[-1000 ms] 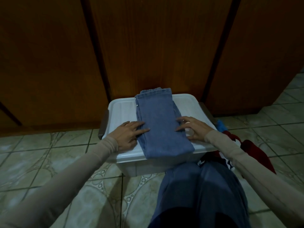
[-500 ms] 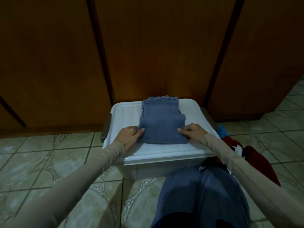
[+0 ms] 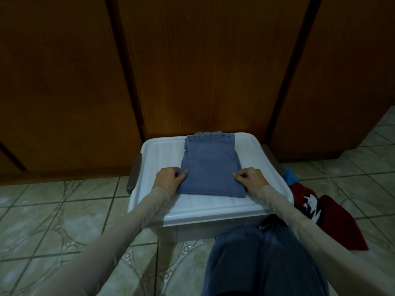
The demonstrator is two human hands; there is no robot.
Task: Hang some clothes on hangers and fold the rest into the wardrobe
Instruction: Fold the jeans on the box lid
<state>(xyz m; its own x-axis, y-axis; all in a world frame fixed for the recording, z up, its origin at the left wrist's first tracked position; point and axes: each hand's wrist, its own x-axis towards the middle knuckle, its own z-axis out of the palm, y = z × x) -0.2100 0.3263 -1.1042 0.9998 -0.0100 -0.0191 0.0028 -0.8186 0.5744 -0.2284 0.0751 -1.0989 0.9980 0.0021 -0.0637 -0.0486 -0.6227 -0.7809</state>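
Head view: left hand (image 3: 167,178), right hand (image 3: 250,178), fingers curled, grip pinching folded jeans (image 3: 210,165) edges.

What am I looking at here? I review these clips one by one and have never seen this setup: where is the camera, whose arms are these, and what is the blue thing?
There is no machine here. A person wears one wide-angle camera on the head, which looks forward and down, so the two sleeved arms are their own. The blue thing is a pair of folded jeans lying on the lid of a white plastic storage box that stands on a tiled floor before closed wooden wardrobe doors. The left hand and the right hand grip the jeans at either side edge, fingers curled. A red garment lies on the floor to the right of the box.
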